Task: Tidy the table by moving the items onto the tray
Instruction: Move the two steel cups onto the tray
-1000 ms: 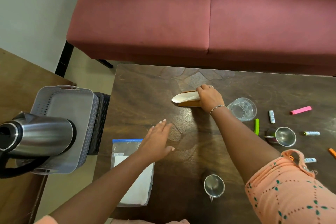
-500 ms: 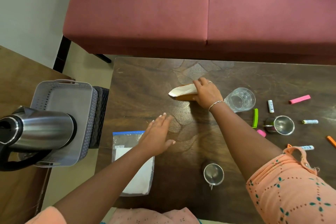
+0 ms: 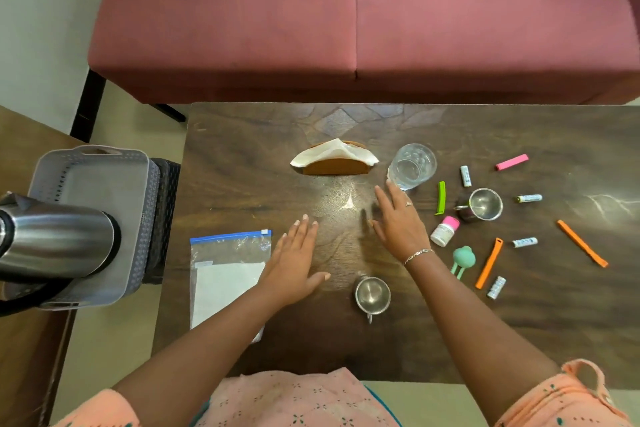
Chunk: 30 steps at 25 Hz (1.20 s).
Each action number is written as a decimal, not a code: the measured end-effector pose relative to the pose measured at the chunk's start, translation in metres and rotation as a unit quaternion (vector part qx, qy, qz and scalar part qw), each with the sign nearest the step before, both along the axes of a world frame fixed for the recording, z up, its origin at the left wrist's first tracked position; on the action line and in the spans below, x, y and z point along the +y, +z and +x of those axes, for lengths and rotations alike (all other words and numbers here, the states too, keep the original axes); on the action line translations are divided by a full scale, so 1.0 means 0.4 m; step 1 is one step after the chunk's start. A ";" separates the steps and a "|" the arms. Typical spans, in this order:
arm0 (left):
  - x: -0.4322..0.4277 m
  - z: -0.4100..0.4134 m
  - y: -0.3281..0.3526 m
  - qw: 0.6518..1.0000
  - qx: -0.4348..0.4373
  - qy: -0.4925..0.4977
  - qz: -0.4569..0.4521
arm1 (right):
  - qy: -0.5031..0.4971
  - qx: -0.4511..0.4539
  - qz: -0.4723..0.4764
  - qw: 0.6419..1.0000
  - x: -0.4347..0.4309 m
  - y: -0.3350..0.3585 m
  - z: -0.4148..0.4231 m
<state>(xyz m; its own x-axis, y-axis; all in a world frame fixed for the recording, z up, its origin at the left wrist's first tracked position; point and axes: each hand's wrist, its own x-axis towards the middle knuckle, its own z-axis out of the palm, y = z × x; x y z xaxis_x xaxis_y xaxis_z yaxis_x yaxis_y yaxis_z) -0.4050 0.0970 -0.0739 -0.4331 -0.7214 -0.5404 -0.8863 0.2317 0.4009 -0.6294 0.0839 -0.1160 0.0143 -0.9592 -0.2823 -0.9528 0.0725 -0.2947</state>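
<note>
Two empty hands over a cluttered table, the tray waiting at the left.

Left of the dark wooden table sits the grey perforated plastic tray, a brushed-steel kettle lying across it, so everything else must be carried that way. Near it on the table we see a clear zip bag with a blue strip holding a white sheet. The left hand and right hand lie flat, fingers straight, gripping nothing, likely poised to choose; whether the palms touch the wood we cannot tell. Beyond them a brown wooden holder keeps white napkins upright. Rightward, the near steel cup, the clear glass tumbler and the far steel cup stand empty.
</note>
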 end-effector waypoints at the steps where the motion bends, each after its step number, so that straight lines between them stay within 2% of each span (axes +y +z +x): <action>1: 0.017 -0.008 0.002 1.000 0.003 0.002 -0.001 | -0.004 0.004 0.003 1.000 0.024 0.002 -0.011; 8: 0.109 -0.056 0.036 1.000 0.010 0.008 0.024 | -0.062 -0.002 -0.006 0.998 0.153 0.053 -0.078; 13: 0.147 -0.069 0.062 0.988 0.071 0.102 0.095 | -0.109 -0.015 -0.012 0.994 0.212 0.080 -0.099; 18: 0.188 -0.065 0.043 0.968 0.069 0.185 0.155 | -0.168 -0.037 -0.029 0.985 0.295 0.108 -0.100; 25: 0.317 -0.094 -0.016 0.908 0.094 0.289 0.289 | -0.256 -0.055 -0.029 0.965 0.394 0.130 -0.192; 30: 0.320 -0.131 -0.074 0.857 0.090 0.395 0.317 | -0.276 -0.051 0.014 0.960 0.355 0.097 -0.323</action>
<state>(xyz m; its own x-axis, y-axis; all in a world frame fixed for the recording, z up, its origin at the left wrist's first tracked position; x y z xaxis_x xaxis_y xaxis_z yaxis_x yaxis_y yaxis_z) -0.4575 0.2252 -0.1034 -0.0626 -0.4141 -0.9081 -0.5761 -0.7279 0.3717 -0.7586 0.2259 -0.0774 -0.4647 -0.8206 -0.3327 -0.7333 0.5673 -0.3748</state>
